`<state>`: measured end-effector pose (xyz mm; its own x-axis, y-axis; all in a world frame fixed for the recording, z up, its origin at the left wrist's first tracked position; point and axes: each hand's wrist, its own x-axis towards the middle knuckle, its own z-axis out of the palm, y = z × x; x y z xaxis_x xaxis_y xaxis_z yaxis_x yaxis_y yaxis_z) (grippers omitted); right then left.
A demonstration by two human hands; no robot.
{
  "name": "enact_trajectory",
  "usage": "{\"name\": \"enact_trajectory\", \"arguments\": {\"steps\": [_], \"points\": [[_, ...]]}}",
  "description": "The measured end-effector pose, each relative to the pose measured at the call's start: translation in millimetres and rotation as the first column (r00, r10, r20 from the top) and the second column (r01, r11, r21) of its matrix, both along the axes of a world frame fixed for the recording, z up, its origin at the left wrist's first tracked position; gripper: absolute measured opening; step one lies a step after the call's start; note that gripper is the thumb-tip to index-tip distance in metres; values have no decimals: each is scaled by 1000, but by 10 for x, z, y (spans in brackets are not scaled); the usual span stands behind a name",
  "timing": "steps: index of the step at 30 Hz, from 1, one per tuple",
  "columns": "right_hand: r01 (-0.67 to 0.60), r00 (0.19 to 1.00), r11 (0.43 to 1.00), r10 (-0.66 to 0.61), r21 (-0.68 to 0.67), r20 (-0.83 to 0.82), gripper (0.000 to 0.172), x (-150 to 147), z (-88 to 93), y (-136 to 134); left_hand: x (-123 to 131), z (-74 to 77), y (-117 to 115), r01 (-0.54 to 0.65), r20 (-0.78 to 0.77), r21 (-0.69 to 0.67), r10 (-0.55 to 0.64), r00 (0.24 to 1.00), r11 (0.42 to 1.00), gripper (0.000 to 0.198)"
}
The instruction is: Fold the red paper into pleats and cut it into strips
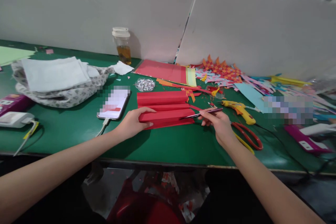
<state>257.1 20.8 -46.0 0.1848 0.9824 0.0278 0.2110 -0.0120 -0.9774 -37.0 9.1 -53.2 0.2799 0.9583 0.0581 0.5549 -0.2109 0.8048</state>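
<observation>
A sheet of red paper (168,114) with several lengthwise folds lies in front of me on the green table. My left hand (133,122) pinches its left end, thumb at the near edge and fingers on top. In my right hand (216,122) is a slim dark pen (195,115), held in a writing grip. Its tip points left and rests at the right part of the paper, though whether it touches is hard to tell. Just right of that hand lie a yellow glue gun (240,110) and red-handled scissors (249,136).
A phone (114,102) on a cable lies left of the paper. Behind stand a lidded cup (122,47), a dish of googly eyes (145,84) and a pack of red paper (162,71). Woven paper fish (220,68) and paper strips pile up at right. A cloth bundle (65,94) sits left.
</observation>
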Motion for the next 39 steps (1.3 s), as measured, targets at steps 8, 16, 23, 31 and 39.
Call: {"name": "enact_trajectory", "arguments": {"steps": [8, 16, 23, 31, 39], "points": [[94, 995, 995, -95, 20, 10, 18, 196, 35, 69, -16, -13, 13, 9, -10, -14, -9, 1000, 1000, 36], [169, 986, 985, -169, 42, 11, 16, 382, 54, 76, -2, -1, 3, 4, -23, -11, -4, 1000, 1000, 34], [193, 981, 978, -193, 86, 1, 12, 413, 89, 70, 6, 19, -2, 2, -22, -1, -2, 1000, 1000, 33], [254, 946, 937, -189, 242, -261, 14, 236, 168, 2, 9, 8, 0, -16, -22, 4, 16, 1000, 1000, 33], [329, 887, 900, -192, 285, -419, 13, 188, 274, 30, -2, -43, 13, 0, -5, 12, 1, 1000, 1000, 34]]}}
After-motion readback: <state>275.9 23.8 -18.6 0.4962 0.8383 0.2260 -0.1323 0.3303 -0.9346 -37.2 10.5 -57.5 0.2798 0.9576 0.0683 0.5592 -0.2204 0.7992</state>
